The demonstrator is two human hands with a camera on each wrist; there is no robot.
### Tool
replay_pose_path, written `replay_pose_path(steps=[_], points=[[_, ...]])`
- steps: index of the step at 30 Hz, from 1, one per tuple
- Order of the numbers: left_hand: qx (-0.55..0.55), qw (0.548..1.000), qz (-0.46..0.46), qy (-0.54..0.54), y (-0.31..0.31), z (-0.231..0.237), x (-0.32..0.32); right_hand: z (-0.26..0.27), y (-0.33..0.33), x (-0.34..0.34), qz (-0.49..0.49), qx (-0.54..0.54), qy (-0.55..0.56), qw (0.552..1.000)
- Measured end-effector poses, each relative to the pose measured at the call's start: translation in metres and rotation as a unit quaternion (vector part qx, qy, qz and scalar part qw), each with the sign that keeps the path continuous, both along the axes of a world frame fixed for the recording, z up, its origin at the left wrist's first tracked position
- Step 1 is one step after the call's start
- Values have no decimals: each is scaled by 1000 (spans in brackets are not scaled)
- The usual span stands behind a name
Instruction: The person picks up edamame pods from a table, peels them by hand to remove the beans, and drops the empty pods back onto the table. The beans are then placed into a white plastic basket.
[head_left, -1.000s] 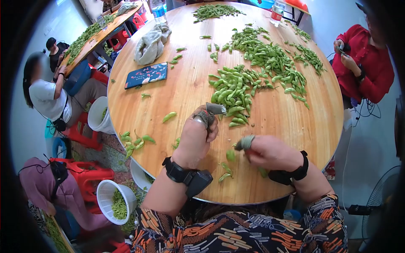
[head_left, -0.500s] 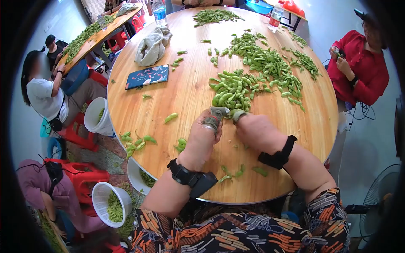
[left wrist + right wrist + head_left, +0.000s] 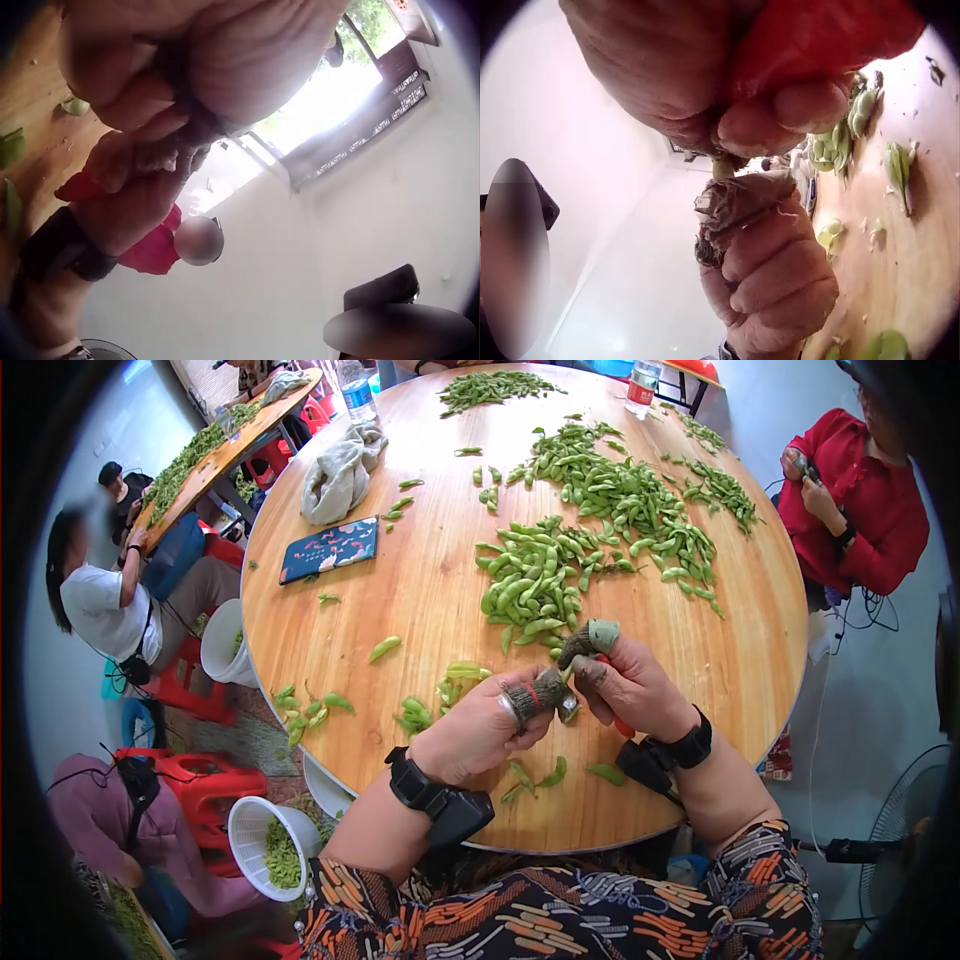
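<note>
My left hand [image 3: 478, 726] and right hand [image 3: 642, 682] meet over the near part of the round table. Between their fingertips they pinch a green soybean pod [image 3: 721, 167], mostly hidden by the fingers. A dark knitted finger cover [image 3: 535, 695] with a red stripe wraps a left digit, with a shiny piece at its end. The right hand has similar finger covers [image 3: 575, 645], and its curled fingers hold something smooth and red [image 3: 817, 49]. Just beyond the hands lies a heap of pods [image 3: 530, 575]. Pale green pods [image 3: 463, 678] lie beside the left hand.
More pods [image 3: 620, 490] spread across the table [image 3: 420, 600]. A dark blue floral pouch [image 3: 330, 550], a grey cloth [image 3: 342, 475] and bottles [image 3: 358, 400] stand or lie farther off. A white basket [image 3: 270, 848] is below left; a person in red [image 3: 850, 510] sits at right.
The right hand reached from the near right to the heap, then came back toward me. Both hands now meet closer to my body, and pale pods show beside the left hand.
</note>
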State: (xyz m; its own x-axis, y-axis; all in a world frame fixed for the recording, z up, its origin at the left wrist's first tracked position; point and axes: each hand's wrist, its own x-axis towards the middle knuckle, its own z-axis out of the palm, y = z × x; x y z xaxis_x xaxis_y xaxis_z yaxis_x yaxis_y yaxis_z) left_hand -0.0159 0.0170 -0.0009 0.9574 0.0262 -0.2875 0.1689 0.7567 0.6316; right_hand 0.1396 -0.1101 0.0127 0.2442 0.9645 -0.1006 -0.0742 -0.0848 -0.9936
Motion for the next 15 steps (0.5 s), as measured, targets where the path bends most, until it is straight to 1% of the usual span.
replay_pose_path(steps=[1,2,3,4,5,6,7,8,9,10,11,13,14,15], points=[[-6,999,40,14,-2,1,2,2,-1,1,-1,1,4,1000],[-5,999,39,18,-3,0,2,5,-2,3,-12,-26,55,998],[49,996,65,23,-4,-3,3,6,-4,4,-22,-53,107,993],[102,990,89,27,-5,-6,4,5,-5,4,-23,-53,111,992],[103,990,88,32,-7,-7,6,4,-6,4,-30,-63,76,995],[146,983,110,19,-8,-8,7,3,-7,4,-36,-73,41,996],[189,973,132,6,-10,-10,9,1,-7,3,-35,-72,46,996],[191,973,131,11,-11,-12,10,0,-7,0,-21,-69,38,997],[281,946,157,-26,-12,-16,11,0,-7,-1,-8,-65,30,997],[368,910,178,-64,-13,-18,11,0,-7,-2,-8,-64,35,997],[371,910,175,-61,-13,-19,10,0,-8,-3,7,-68,32,997],[513,837,188,-36,-14,-21,10,0,-9,-3,21,-72,31,997],[514,837,185,-34,-14,-19,11,0,-9,-3,29,-69,31,997],[543,817,189,-42,-15,-17,11,0,-9,-2,37,-67,31,997]])
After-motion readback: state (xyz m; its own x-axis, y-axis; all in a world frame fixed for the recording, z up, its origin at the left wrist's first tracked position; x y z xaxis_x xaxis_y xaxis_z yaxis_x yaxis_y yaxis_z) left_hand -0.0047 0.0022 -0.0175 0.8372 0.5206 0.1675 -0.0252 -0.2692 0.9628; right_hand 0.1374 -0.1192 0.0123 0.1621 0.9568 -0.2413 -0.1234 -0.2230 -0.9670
